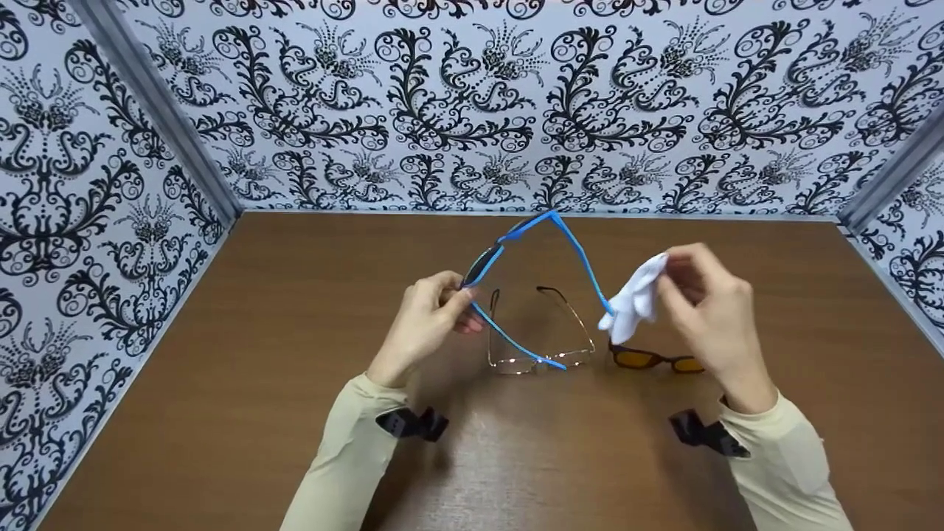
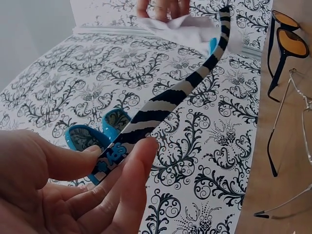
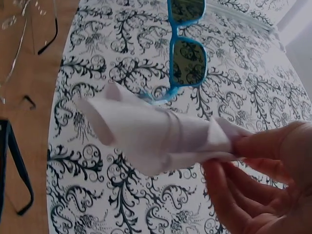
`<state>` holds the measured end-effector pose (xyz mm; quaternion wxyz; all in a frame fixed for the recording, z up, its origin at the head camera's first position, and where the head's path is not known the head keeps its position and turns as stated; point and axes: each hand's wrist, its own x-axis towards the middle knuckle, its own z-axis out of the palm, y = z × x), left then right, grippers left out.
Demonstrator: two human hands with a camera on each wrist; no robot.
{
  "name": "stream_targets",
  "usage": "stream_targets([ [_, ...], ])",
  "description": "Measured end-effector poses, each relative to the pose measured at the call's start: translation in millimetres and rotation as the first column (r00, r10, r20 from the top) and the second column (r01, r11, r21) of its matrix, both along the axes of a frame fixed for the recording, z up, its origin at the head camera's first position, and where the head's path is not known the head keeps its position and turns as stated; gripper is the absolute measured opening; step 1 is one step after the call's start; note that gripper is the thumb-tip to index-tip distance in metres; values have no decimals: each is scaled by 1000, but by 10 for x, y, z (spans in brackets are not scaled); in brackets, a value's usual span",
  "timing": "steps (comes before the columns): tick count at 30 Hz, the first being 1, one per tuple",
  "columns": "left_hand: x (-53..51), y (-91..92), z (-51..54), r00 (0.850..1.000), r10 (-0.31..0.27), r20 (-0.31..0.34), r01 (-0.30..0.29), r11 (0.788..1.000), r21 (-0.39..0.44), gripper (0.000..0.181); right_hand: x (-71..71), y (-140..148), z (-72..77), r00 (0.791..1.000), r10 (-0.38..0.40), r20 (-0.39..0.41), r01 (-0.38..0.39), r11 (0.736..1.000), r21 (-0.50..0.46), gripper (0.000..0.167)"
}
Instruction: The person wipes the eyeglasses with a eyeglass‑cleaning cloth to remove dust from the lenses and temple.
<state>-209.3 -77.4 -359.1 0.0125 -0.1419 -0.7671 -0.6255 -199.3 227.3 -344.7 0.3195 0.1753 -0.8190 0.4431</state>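
Note:
Blue-framed sunglasses (image 1: 483, 265) are held up above the table by the left hand (image 1: 431, 317), whose thumb and fingers pinch them at the hinge end of one temple. In the left wrist view that temple (image 2: 156, 111) shows black and light stripes. The right hand (image 1: 712, 317) pinches a white cloth (image 1: 633, 299) between thumb and fingers. The cloth hangs at the tip of the other blue temple, partly hiding it. In the right wrist view the cloth (image 3: 156, 134) is bunched, with the dark lenses (image 3: 189, 62) beyond it.
Thin metal-framed glasses (image 1: 516, 361) lie on the brown table (image 1: 258, 383) below the sunglasses. Dark glasses with orange lenses (image 1: 636, 359) lie to their right, under the cloth and right hand. Patterned panels (image 1: 472, 110) stand at the back and sides.

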Motion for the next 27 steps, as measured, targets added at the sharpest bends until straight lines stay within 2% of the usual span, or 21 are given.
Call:
stream_targets([
  [5,14,-3,6,1000,19,-1,-19,1000,15,9,15,-84,-41,991,29,131,-33,999,30,18],
  [10,33,18,2,1000,-4,4,4,1000,15,9,7,-118,-80,979,33,201,-42,998,42,15],
  [14,43,39,-2,999,-39,3,39,999,10,10,-9,-111,-83,971,48,235,-61,997,49,13],
  [19,64,64,2,996,-89,11,89,996,7,10,-19,-114,-72,964,80,252,-86,996,11,13],
  [27,104,107,1,985,-173,-9,172,984,-49,9,-23,-134,-92,967,74,242,-68,997,-35,16],
])
